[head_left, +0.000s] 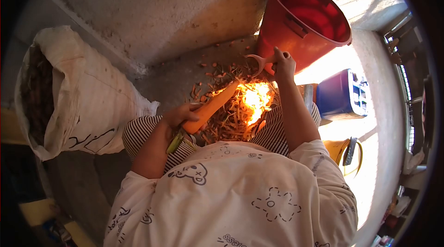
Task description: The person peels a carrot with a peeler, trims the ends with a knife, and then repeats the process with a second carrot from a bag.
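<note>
A large orange carrot (213,108) is gripped near its thick end by my left hand (185,116). It slants up and to the right, with its tip over a heap of orange peelings (222,124) on the floor. Something green (175,143), perhaps the leafy stub, shows below the left hand. In my right hand (284,64) is an orange-pink Y-shaped peeler (262,62), its head pointing left. The peeler is apart from the carrot, beyond its tip. Bright light washes out part of the heap.
A tall red bucket (270,29) stands beyond my right hand. To the left leans an open white sack (92,94) with dark contents. A blue jerrycan (335,94) and a yellow container (336,150) sit at the right. A rough wall (171,11) rises ahead.
</note>
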Demonstrator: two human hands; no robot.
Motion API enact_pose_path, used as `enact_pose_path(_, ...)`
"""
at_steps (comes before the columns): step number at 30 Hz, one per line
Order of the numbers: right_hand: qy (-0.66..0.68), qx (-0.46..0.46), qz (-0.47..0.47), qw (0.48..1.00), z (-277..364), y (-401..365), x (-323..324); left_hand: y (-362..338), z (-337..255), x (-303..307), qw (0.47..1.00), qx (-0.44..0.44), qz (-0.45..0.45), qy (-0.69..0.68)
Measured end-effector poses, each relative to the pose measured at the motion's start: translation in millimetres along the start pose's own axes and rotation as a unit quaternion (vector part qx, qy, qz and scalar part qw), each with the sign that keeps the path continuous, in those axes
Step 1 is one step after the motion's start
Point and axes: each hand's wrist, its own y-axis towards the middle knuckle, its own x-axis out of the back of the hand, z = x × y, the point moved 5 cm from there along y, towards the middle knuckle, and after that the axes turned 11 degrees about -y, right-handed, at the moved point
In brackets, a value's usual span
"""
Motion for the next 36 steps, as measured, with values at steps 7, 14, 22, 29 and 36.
enact_pose_path(7, -0.02, 0.002, 0.089, 0.996, -9.6, -27.1, -31.6, 3.9, -0.5, -1.1, 1.0, -0.028, 0.004, -0.012)
enact_pose_path(14, -0.08, 0.069, 0.095, 0.99, 22.9, -65.2, -52.4, 11.7, -16.3, 4.2, 0.968, -0.139, -0.054, 0.203)
enact_pose_path(22, -0.164, 0.106, 0.042, 0.98, -6.8, -31.2, -42.7, 13.2, -12.7, 5.6, 0.94, -0.07, -0.108, 0.316)
enact_pose_path(29, -0.154, 0.121, 0.055, 0.979, 16.7, -53.5, -50.6, 17.0, -6.2, 8.5, 0.978, -0.052, -0.186, -0.083)
enact_pose_path(36, -0.044, -0.02, 0.276, 0.96, 17.6, -130.2, -104.0, 19.0, -6.7, -3.2, 0.977, -0.096, -0.176, -0.073)
